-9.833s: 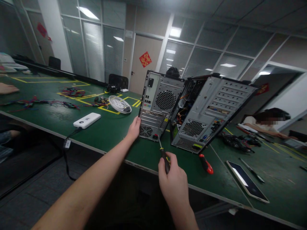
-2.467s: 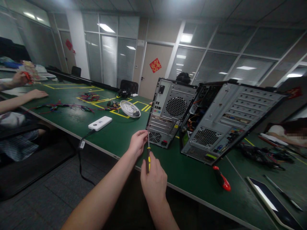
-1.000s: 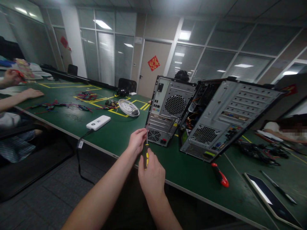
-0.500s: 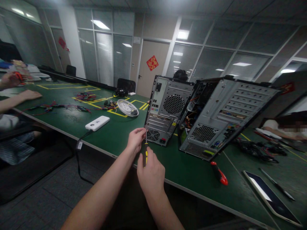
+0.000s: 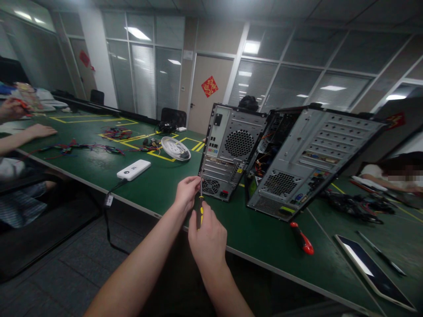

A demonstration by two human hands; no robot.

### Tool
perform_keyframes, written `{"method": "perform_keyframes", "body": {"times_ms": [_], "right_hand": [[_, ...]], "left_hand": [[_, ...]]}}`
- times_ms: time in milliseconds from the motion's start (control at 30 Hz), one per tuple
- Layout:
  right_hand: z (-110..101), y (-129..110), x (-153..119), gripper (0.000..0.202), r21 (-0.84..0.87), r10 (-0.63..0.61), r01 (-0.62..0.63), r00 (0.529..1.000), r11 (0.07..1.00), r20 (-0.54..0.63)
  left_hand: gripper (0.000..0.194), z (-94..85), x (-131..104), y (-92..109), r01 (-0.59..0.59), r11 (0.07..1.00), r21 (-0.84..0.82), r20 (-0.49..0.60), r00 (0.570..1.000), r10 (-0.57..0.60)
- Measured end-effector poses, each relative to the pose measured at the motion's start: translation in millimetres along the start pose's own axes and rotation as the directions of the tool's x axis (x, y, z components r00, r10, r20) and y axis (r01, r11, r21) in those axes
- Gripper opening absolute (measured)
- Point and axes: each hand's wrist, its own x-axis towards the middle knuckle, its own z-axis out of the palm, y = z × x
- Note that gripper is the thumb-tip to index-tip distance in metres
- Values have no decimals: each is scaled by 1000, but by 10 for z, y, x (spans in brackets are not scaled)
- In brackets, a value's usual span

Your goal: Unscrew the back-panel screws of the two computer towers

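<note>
In my right hand (image 5: pixel 209 235) is a screwdriver (image 5: pixel 202 212) with a black and yellow handle, its fingers wrapped round the grip. The shaft points up to the lower left edge of a computer case (image 5: pixel 218 165), which stands upright with its back panel towards me. My left hand (image 5: pixel 187 193) is closed in a pinch beside the screwdriver's tip, at that same edge. Whatever lies between its fingertips is too small to make out. A second computer case (image 5: pixel 294 163) stands tilted just to the right, its side open and wires showing inside.
A red-handled tool (image 5: pixel 302 240), a phone (image 5: pixel 370 268) and a pen-like tool (image 5: pixel 381 253) lie to the right. Leftwards are a white power bank (image 5: pixel 134 170) with a cable, a white round cover (image 5: pixel 176 148) and wire bundles (image 5: pixel 115 133). Other people sit at both ends.
My hands, the screwdriver and both cases stay almost exactly where they were. At the far left, another person's raised hand with a red object has shifted slightly.
</note>
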Motion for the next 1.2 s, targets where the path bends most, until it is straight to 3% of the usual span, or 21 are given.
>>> {"method": "perform_keyframes", "body": {"times_ms": [433, 933, 1100, 1200], "right_hand": [[-21, -51, 6, 35, -9, -29, 29, 1000, 1000, 8], [-36, -39, 32, 36, 23, -2, 2, 1000, 1000, 9], [-45, -18, 33, 37, 30, -5, 5, 1000, 1000, -13], [-58, -7, 29, 37, 29, -9, 10, 1000, 1000, -11]], "left_hand": [[23, -37, -18, 75, 15, 1000, 24, 29, 999, -16], [19, -29, 31, 9, -27, 998, 53, 19, 999, 26], [24, -156, 123, 24, -173, 946, 274, 55, 985, 164], [25, -244, 251, 144, -343, 805, 484, 117, 937, 329]]}}
